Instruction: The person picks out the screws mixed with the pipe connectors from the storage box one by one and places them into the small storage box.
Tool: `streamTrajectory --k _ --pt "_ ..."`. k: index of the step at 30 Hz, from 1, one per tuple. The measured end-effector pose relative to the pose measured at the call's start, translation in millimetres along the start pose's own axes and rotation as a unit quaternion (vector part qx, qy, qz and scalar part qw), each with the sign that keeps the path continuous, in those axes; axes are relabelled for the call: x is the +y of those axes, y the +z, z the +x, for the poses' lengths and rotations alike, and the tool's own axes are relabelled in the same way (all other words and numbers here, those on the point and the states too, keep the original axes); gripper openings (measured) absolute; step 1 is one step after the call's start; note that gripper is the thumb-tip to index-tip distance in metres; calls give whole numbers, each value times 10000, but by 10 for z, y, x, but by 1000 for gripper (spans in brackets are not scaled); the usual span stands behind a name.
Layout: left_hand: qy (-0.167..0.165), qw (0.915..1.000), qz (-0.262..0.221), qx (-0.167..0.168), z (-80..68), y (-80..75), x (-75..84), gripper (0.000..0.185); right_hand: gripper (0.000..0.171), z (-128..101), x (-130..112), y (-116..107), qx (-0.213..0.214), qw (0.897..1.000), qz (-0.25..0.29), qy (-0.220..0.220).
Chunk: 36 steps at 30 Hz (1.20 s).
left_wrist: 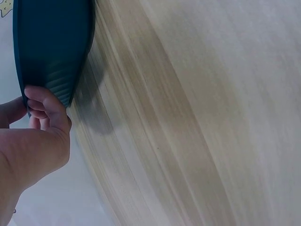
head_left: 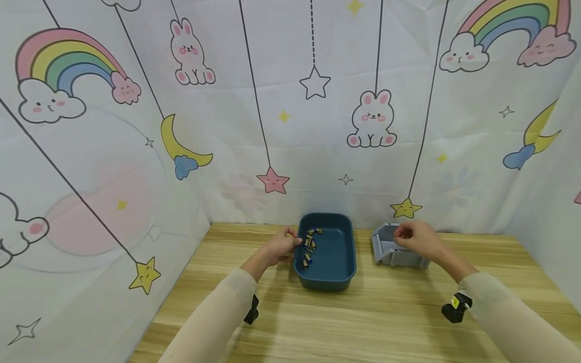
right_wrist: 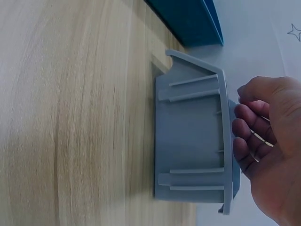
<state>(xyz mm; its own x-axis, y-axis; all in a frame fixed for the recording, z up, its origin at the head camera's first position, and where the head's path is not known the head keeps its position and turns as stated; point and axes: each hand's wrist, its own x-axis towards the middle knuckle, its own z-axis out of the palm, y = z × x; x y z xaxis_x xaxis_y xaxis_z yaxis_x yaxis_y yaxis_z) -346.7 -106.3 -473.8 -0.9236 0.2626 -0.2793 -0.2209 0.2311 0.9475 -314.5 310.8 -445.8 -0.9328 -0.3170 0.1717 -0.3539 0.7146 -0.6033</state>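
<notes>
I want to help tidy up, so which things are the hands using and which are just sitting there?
In use:
- blue tray, left hand grips its rim
- small pieces in the tray
- grey bin, right hand holds its edge

Just there:
- wooden table
- cartoon curtain

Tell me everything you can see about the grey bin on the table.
The grey bin looks like moulded plastic, small and open-topped, with raised ribs on its outer wall and a lower, cut-away front. It stands upright on the wooden table, right of the blue tray and apart from it. The right hand holds its rim. Its contents cannot be seen.
</notes>
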Motion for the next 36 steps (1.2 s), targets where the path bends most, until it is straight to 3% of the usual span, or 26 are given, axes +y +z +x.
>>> streamTrajectory --k 15,36 --pt "-15 10000 55 -26 6 -4 37 16 5 50 -106 43 193 9990 40 -401" --pt "42 10000 29 -23 2 -10 6 13 4 187 -339 274 -71 9982 8 -600"
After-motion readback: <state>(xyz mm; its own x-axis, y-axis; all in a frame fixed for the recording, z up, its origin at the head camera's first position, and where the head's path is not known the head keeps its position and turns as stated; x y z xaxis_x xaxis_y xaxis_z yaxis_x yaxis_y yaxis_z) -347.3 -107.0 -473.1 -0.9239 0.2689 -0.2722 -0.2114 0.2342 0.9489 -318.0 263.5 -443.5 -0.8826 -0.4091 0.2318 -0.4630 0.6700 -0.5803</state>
